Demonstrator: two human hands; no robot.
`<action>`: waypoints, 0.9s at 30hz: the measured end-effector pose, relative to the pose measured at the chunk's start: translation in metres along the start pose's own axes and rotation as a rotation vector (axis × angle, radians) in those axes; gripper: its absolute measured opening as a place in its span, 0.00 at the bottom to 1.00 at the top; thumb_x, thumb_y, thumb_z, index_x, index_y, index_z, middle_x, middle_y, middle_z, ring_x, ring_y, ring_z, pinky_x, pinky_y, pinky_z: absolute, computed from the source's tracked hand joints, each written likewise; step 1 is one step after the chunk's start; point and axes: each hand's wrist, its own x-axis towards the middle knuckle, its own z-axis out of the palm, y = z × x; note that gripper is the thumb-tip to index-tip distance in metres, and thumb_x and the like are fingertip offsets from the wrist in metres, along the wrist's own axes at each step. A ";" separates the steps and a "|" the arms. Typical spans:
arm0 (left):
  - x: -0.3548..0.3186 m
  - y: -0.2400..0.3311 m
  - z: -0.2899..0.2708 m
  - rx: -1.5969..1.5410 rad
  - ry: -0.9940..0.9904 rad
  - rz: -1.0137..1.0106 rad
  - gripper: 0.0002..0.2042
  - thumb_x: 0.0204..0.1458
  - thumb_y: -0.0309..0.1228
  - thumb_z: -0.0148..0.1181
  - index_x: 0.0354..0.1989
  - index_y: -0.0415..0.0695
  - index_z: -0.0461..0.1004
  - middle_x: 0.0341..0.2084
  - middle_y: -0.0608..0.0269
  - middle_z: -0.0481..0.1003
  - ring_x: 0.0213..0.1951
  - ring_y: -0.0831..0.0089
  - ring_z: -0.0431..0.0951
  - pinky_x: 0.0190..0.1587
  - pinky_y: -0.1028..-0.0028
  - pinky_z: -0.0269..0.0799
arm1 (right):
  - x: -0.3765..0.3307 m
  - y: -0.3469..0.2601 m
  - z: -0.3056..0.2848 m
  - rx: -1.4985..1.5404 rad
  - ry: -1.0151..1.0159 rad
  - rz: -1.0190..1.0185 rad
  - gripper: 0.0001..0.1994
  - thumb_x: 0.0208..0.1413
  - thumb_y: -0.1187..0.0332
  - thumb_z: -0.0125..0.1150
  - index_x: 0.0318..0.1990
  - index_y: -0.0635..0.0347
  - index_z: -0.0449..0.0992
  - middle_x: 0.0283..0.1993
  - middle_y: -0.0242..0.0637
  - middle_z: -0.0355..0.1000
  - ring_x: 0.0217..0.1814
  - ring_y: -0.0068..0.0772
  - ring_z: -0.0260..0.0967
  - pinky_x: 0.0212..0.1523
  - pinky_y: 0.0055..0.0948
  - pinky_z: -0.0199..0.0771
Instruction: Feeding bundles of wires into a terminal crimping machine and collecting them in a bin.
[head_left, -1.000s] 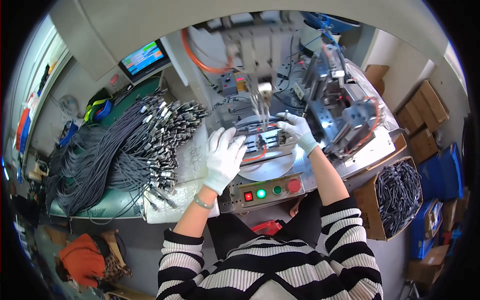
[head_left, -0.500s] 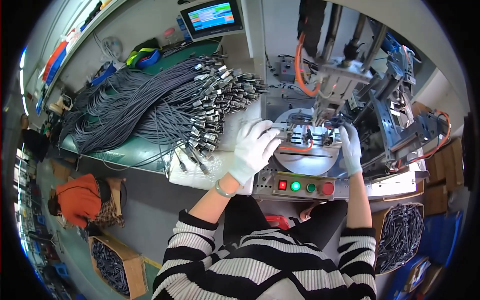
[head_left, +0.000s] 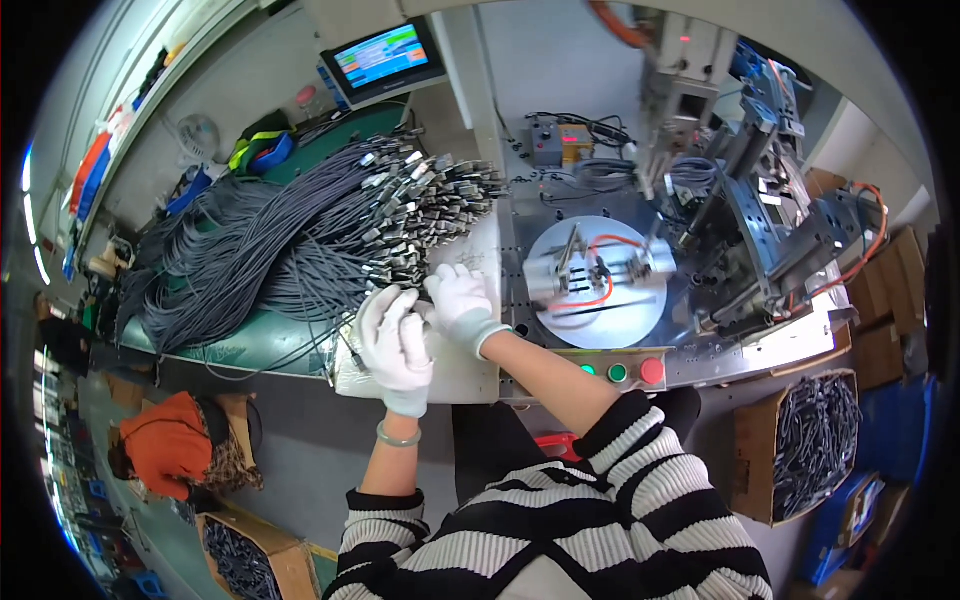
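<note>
Both my hands wear white gloves and are close together at the front of a pile of grey cables (head_left: 270, 220) with metal plugs (head_left: 420, 200). My left hand (head_left: 395, 345) is closed beside the nearest plugs, fingers curled. Just right of it, my right hand (head_left: 462, 305) reaches across with bent fingers pressed together near the left fingertips. What either hand grips is hidden by the gloves. Under them lies a white wrapped pad (head_left: 460, 375). To the right, a round metal plate (head_left: 600, 325) carries a clamping fixture (head_left: 570, 275) with an orange air hose.
A press head (head_left: 685, 100) hangs above the plate, with metal slides (head_left: 770, 230) to its right. Buttons (head_left: 617, 373) line the machine's front edge. A screen (head_left: 385, 60) stands behind. Boxes of dark parts (head_left: 815, 445) sit on the floor. Another person (head_left: 170, 445) bends at left.
Both hands have moved left; the right has left the fixture and crossed to the cable plugs. The press head now stands higher above the plate. My view has shifted slightly.
</note>
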 end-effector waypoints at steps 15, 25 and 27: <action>0.025 0.006 0.119 -0.013 -0.812 0.031 0.13 0.54 0.40 0.53 0.39 0.49 0.80 0.34 0.61 0.77 0.34 0.59 0.74 0.37 0.64 0.68 | -0.133 0.242 -0.166 0.395 0.338 0.358 0.05 0.46 0.72 0.62 0.28 0.63 0.73 0.31 0.34 0.64 0.32 0.30 0.62 0.36 0.26 0.65; 0.036 -0.003 0.143 -0.213 -0.888 -0.203 0.16 0.55 0.42 0.51 0.34 0.44 0.80 0.27 0.57 0.79 0.28 0.53 0.74 0.33 0.63 0.68 | -0.117 0.275 -0.157 0.500 0.278 0.459 0.09 0.47 0.67 0.63 0.29 0.65 0.75 0.31 0.35 0.65 0.31 0.31 0.63 0.37 0.26 0.67; 0.035 -0.003 0.141 -0.241 -0.908 -0.278 0.16 0.55 0.43 0.51 0.34 0.43 0.80 0.28 0.57 0.79 0.28 0.53 0.74 0.33 0.63 0.68 | -0.115 0.276 -0.157 0.550 0.276 0.446 0.09 0.47 0.67 0.63 0.29 0.65 0.75 0.31 0.35 0.65 0.31 0.31 0.63 0.36 0.26 0.67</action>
